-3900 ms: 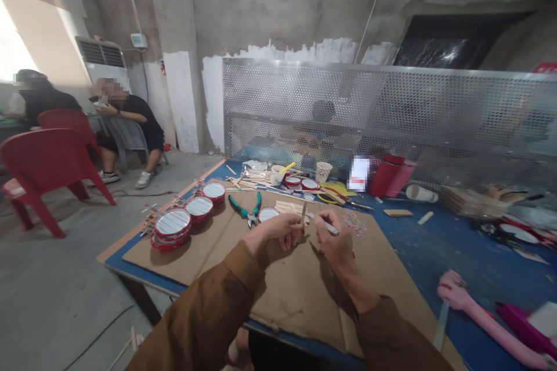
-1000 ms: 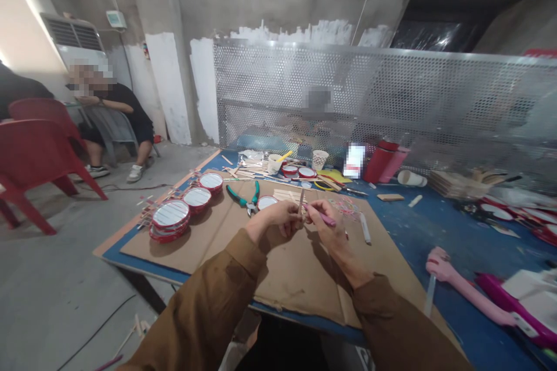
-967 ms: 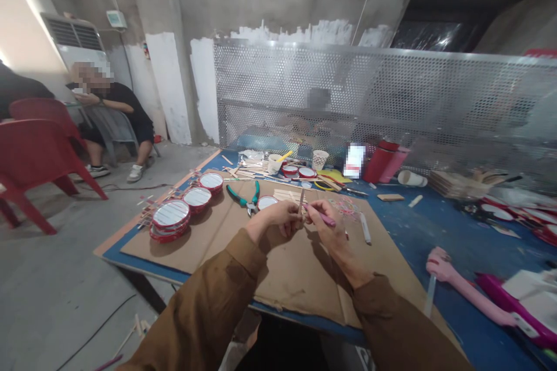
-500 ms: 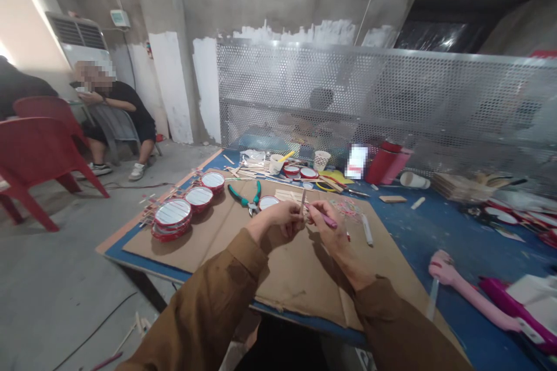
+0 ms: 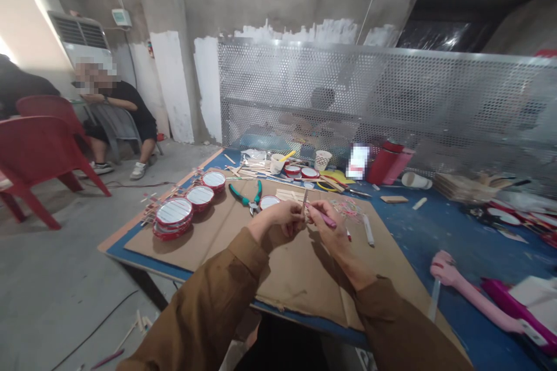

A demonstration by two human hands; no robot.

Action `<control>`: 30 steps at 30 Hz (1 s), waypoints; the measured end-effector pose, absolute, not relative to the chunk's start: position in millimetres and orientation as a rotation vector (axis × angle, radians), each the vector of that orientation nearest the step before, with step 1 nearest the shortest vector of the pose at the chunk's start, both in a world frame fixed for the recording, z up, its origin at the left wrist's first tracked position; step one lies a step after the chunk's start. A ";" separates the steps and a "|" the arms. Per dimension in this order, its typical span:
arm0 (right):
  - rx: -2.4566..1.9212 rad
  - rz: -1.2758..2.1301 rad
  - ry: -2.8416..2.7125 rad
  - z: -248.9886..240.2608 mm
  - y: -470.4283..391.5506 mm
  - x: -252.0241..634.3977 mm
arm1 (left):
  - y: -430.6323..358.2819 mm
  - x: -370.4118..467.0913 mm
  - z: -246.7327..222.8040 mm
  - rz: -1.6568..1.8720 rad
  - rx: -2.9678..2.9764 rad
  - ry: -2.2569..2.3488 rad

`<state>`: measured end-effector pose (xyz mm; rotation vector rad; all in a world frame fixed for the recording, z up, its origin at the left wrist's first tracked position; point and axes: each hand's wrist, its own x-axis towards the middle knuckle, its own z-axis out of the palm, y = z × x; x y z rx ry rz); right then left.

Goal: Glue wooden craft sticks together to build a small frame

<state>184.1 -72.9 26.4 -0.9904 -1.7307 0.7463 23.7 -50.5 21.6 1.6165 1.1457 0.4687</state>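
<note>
Near the middle of the cardboard sheet (image 5: 209, 232), my left hand (image 5: 281, 221) pinches a thin wooden stick (image 5: 305, 200) that stands roughly upright. Close on its right, my right hand (image 5: 326, 226) is closed round a purple pen-like tool (image 5: 327, 219), whose tip end is at the stick. Teal-handled pliers (image 5: 251, 202) lie open beyond my left hand, beside a white round piece (image 5: 268, 202). Flat wooden sticks (image 5: 289, 195) lie just behind my hands. Thin coloured bands (image 5: 348, 207) and a white tube (image 5: 368, 230) are to the right.
Red-rimmed round pieces (image 5: 174, 212) stand along the left side. Cups (image 5: 322, 160), a lit phone (image 5: 357, 161) and a red bottle (image 5: 384, 161) are at the back. A pink glue gun (image 5: 474, 295) lies at the right. A person (image 5: 126, 98) sits far left.
The camera view has shifted very slightly. Both hands keep nearly the same pose on the stick and the purple tool. The seated person's head and hands have moved a little.
</note>
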 end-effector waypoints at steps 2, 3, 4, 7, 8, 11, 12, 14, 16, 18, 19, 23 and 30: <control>-1.003 0.738 -1.733 27.1 -73.6 184.3 | -51.4 24.0 22.9 0.461 1.605 1.146; -1.003 0.742 -1.732 27.4 -73.8 184.3 | -52.0 24.2 23.7 0.459 1.600 1.147; -1.002 0.751 -1.734 27.6 -73.8 184.4 | -52.5 24.3 24.6 0.461 1.599 1.148; -1.013 0.772 -1.735 27.3 -73.6 184.5 | -53.8 24.6 26.8 0.456 1.613 1.167; -1.022 0.775 -1.735 26.8 -73.4 184.6 | -53.9 24.6 27.3 0.447 1.620 1.172; -1.036 0.784 -1.741 25.2 -72.6 184.9 | -53.1 24.6 27.3 0.431 1.628 1.174; -1.038 0.789 -1.743 24.7 -72.3 185.1 | -52.5 24.7 26.7 0.433 1.628 1.172; -1.041 0.793 -1.746 24.1 -71.9 185.3 | -51.1 24.6 25.0 0.437 1.620 1.165; -1.042 0.792 -1.749 23.9 -71.7 185.4 | -49.7 24.3 22.8 0.447 1.610 1.154; -1.041 0.794 -1.749 23.7 -71.7 185.2 | -48.6 23.9 20.8 0.457 1.598 1.146; -1.037 0.798 -1.747 23.6 -71.7 185.0 | -48.1 23.7 20.0 0.461 1.594 1.146; -1.014 0.812 -1.737 24.9 -72.5 183.9 | -46.7 23.1 18.0 0.455 1.580 1.149; -1.004 0.653 -1.380 39.2 -72.6 193.9 | -46.8 24.5 19.0 0.435 1.520 1.171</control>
